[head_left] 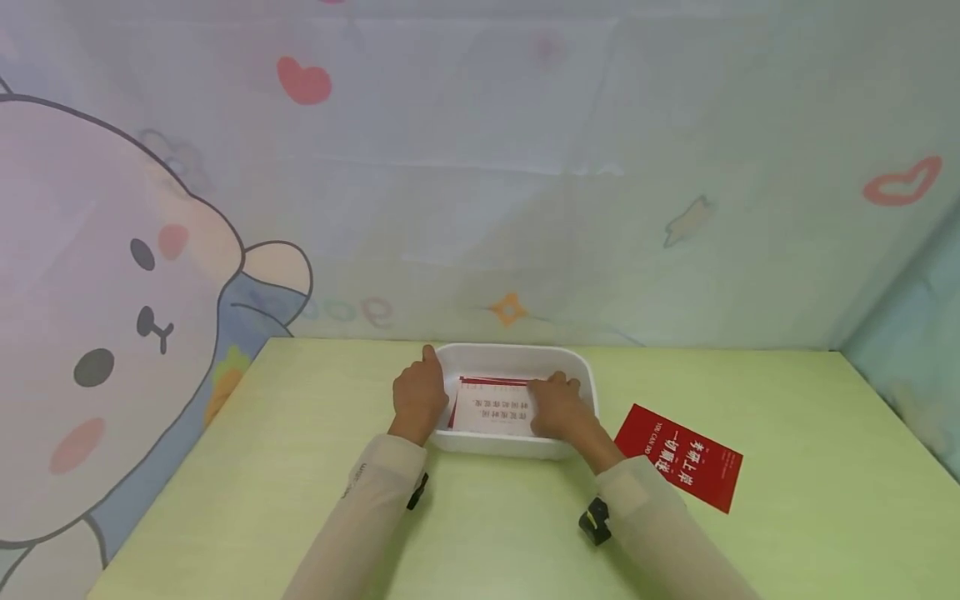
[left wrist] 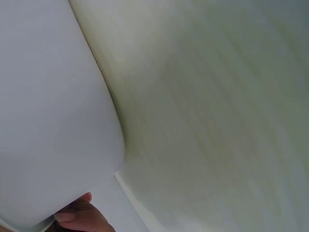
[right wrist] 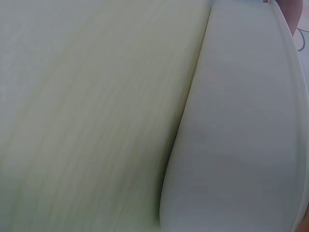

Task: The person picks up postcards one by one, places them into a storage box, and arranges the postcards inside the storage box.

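A white plastic box (head_left: 498, 445) with rounded corners stands near the back edge of the table. My left hand (head_left: 420, 396) grips its left rim, thumb up; in the left wrist view the fingertips (left wrist: 86, 216) show at the rim. Inside the box lies a white card (head_left: 487, 410) with printed characters, over a red-edged card (head_left: 495, 381). My right hand (head_left: 562, 408) reaches in over the right side, fingers bent at the white card's right edge. I cannot tell if it pinches the card. The right wrist view shows mostly the box's outer wall (right wrist: 236, 121).
On the table right of the box lies a red card (head_left: 697, 462) with white characters, partly behind my right sleeve (head_left: 652, 517). The pale green-yellow table (head_left: 810, 467) meets a printed cloth (head_left: 480, 208) at the back.
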Tool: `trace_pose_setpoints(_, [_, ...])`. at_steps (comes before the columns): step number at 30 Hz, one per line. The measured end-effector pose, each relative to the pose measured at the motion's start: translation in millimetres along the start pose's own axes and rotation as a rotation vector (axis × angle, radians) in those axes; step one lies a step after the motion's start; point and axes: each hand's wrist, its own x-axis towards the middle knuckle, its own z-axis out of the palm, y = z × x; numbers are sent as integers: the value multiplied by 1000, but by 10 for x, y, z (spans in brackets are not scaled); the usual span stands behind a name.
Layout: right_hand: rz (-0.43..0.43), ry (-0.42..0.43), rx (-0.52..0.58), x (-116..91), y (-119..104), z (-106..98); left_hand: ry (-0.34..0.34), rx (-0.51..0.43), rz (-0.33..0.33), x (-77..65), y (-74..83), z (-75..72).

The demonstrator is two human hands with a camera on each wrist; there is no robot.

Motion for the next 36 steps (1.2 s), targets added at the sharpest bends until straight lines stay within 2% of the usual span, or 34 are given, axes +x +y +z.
trace_pose_setpoints(6, [10,3,6,20,1,11,17,5,9,16,-4,-2])
trace_pose_setpoints(19, [2,11,-8,40,-29,38,6,-1,7,15,-41,13])
trace_pose_setpoints(30, [-61,62,-63,88,-9,42,24,-4,-3,29,-32,17])
trace_pose_setpoints(36, [-29,50,-52,120,19,57,5,-16,3,39,-12,0])
